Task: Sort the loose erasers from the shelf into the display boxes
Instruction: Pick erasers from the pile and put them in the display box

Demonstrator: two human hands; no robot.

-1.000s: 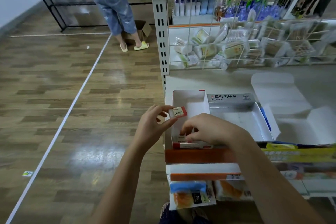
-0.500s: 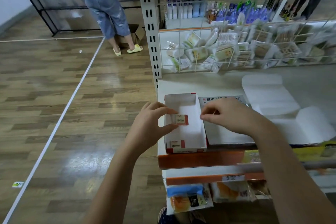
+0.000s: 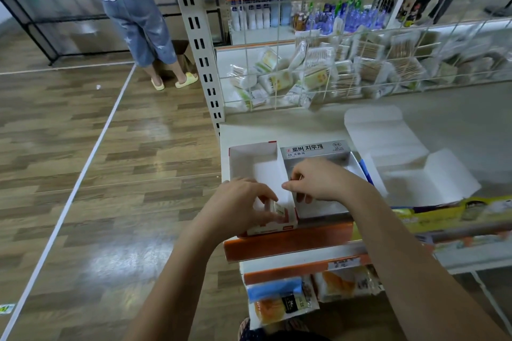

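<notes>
While the left hand reached down into the near end of the red-trimmed display box, its curled fingers pinched a small eraser in a white and red sleeve, holding it low against the box's front right corner. At least 1 more eraser lay flat along the front wall of that box, partly hidden under the hand. The right hand hovered over the dividing wall between this box and the grey display box just beside it on the right; its fingers were curled, thumb and forefinger tips pressed together, but whether they held anything could not be told. The grey box carried Korean lettering on its back panel, and its floor showed bare where the hand did not cover it.

Both boxes sat side by side, touching, at the front left corner of the shelf, just behind its orange edge strip. To the right of them lay an unfolded white carton, flaps spread flat. Behind the shelf a wire grid held back a heap of cotton-swab packets. Below the orange strip, packaged goods hung on a lower tier. On the wooden floor to the left, well apart, another person in denim capris and yellow slippers stood beside a cardboard box.
</notes>
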